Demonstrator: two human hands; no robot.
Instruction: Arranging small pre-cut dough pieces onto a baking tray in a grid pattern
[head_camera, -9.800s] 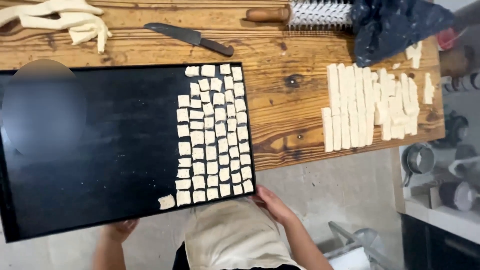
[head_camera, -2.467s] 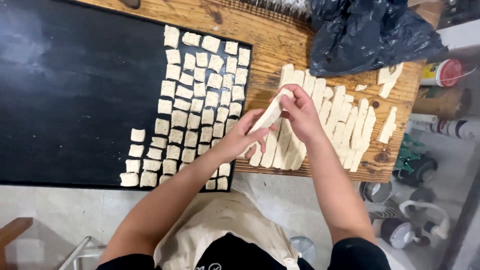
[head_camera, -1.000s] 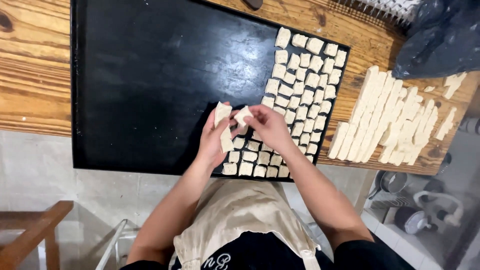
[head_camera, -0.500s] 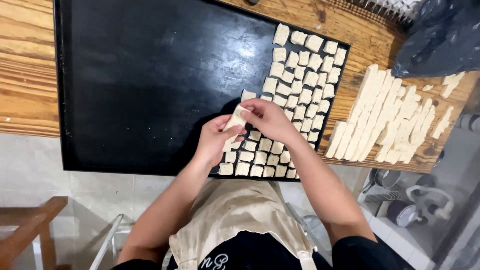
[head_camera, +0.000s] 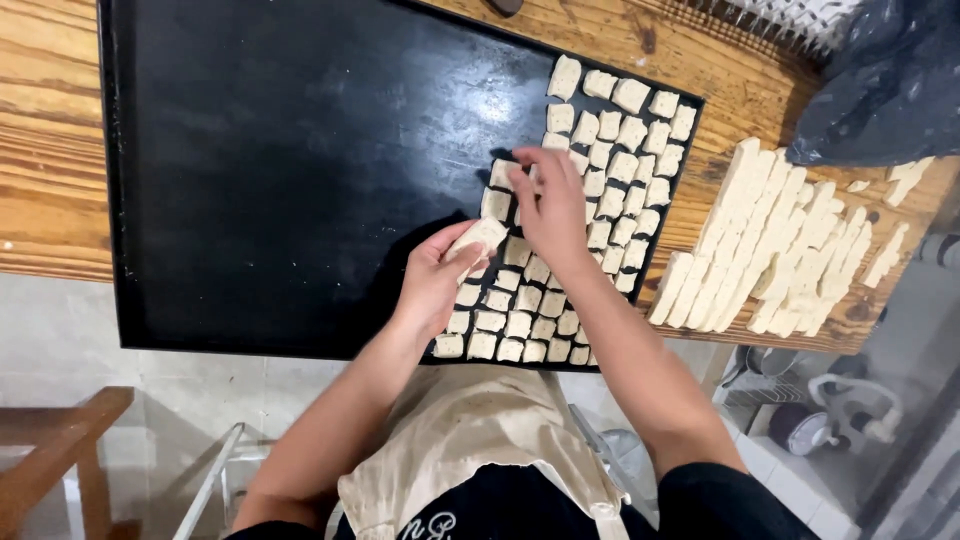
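Since half a second ago, the right hand (head_camera: 552, 200) has been moved up the tray from beside the left hand to the top of the newest column of dough squares (head_camera: 610, 200), and a small piece is being set down there. The left hand (head_camera: 435, 275) has been kept roughly where it was, low over the black tray (head_camera: 280, 180).

Grip-wise: the left hand is closed around a short dough strip (head_camera: 478, 237), pinched between thumb and fingers. The right hand's fingertips look pressed onto or around a small square at the column's top; whether it's been let go yet can't be told, since the fingers cover it.

The held strip sits just above the tray, right beside the lower squares of the grid. Its long axis runs diagonally, lower-left to upper-right in the head view, with the free end pointed up-right toward the right hand.

What could go wrong, probably: soft dough held that long could get stretched or squashed, so uneven pieces could be torn off. The new square could be dropped touching its neighbours, and they'd likely stick together. Placed squares could also be nudged out of line by the right wrist, which hangs right over them. Nothing else is close; the uncut strips (head_camera: 770, 250) are lying well apart on the wooden worktop (head_camera: 50, 150).
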